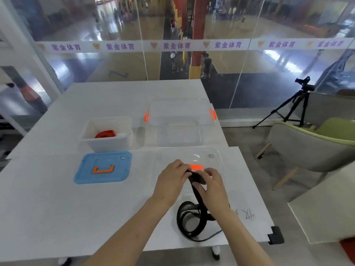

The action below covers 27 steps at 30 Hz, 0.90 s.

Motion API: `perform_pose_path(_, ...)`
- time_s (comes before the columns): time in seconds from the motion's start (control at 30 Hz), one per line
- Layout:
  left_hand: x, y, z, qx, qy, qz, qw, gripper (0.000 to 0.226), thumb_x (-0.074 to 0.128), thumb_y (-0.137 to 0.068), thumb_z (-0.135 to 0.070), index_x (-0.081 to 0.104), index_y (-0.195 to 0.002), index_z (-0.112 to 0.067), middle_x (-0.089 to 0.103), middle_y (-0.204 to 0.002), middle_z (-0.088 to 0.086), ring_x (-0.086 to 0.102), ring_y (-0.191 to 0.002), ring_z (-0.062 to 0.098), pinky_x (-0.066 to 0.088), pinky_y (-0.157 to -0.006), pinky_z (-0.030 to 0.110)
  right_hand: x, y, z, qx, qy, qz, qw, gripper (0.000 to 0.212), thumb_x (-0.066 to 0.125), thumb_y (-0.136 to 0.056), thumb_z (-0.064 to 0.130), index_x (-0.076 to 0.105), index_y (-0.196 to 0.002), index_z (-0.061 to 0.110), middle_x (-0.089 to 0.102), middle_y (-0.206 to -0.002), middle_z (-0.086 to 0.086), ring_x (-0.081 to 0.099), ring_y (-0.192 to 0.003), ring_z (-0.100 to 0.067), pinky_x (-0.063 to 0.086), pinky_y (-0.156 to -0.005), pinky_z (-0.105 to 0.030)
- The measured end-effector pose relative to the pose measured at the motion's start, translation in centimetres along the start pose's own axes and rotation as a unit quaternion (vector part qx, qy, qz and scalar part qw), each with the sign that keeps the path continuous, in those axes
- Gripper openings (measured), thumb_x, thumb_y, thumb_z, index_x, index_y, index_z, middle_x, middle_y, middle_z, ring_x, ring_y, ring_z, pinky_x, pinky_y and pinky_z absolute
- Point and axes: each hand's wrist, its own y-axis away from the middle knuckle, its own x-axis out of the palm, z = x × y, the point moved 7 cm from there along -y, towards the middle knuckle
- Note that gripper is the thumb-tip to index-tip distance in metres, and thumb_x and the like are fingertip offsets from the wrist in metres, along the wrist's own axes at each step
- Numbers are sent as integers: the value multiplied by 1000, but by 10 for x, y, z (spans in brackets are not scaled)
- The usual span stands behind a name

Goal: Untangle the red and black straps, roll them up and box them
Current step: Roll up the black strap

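Observation:
A rolled red strap (105,134) lies inside the white box (90,129) at the table's left middle. The black strap (189,217) hangs from my hands in loose loops onto the table near its front right edge. My left hand (172,181) and my right hand (211,187) both pinch a small black roll at the strap's upper end, held just above a clear lid (215,160). The roll itself is mostly hidden by my fingers.
A clear bin with orange latches (179,120) stands behind my hands. A blue lid with an orange handle (103,167) lies left of them. Off the table to the right are a grey chair (311,148) and a camera tripod (294,106).

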Motion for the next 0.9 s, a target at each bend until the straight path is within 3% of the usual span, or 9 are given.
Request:
perform_pose_path(0.13, -25, -7, -16, 9, -8, -27, 1000, 16, 55, -103, -38, 69, -104, -31, 57, -101, -15, 57, -92, 4, 51, -77, 27, -13, -11, 18, -29, -41, 4, 999, 23, 62, -101, 23, 66, -122, 34, 64, -112, 19, 59, -104, -9, 54, -91, -35)
perform_pose_path(0.27, -52, -10, -27, 5, -12, -59, 998, 15, 58, -101, -43, 69, -102, -33, 60, -100, -15, 61, -87, 5, 52, -74, 28, -28, -23, 27, -9, -66, 11, 998, 7, 54, -106, 26, 60, -104, 24, 67, -88, 9, 64, -82, -16, 55, -73, -44)
perform_pose_path(0.4, -72, -18, -36, -7, 61, -80, 995, 11, 67, -97, -35, 73, -102, -27, 62, -99, -14, 64, -85, 8, 55, -78, 33, -48, -37, 45, -4, -103, 36, 994, 4, 56, -106, 23, 57, -102, 25, 65, -78, 10, 61, -69, -9, 49, -65, -36)
perform_pose_path(0.53, -91, -17, -37, -40, 211, -109, 971, 11, 74, -94, -20, 75, -103, -26, 66, -96, -14, 66, -76, 10, 60, -76, 37, -70, -46, 59, 1, -191, 74, 979, 9, 61, -104, 24, 53, -99, 22, 76, -87, 2, 71, -83, -16, 54, -74, -41)
perform_pose_path(0.6, -99, -15, -38, -54, 260, -120, 956, 21, 76, -93, -15, 74, -108, -30, 68, -98, -13, 68, -77, 11, 61, -76, 31, -76, -48, 64, 12, -254, 86, 963, 11, 62, -104, 18, 52, -100, 20, 79, -94, 1, 75, -95, -13, 58, -86, -40)
perform_pose_path(0.67, -106, -15, -37, -63, 290, -129, 946, 23, 77, -92, -11, 75, -104, -31, 69, -96, -13, 70, -82, 10, 61, -78, 27, -79, -51, 69, 22, -317, 98, 943, 14, 65, -102, 12, 53, -99, 19, 74, -94, 1, 76, -96, -20, 58, -91, -46)
perform_pose_path(0.77, -116, -15, -31, -86, 332, -159, 926, 19, 78, -88, -5, 77, -93, -24, 72, -95, -7, 71, -81, 9, 62, -81, 28, -84, -53, 79, 12, -372, 140, 917, 20, 73, -95, 2, 60, -101, 16, 68, -92, -3, 70, -83, -24, 58, -84, -41)
perform_pose_path(0.9, -127, -13, -29, -105, 393, -179, 896, 13, 79, -88, -3, 77, -100, -7, 74, -101, 12, 71, -89, 19, 61, -80, 24, -85, -49, 90, 7, -392, 167, 905, 28, 81, -87, -1, 68, -105, 16, 71, -96, -4, 66, -89, -20, 53, -85, -35)
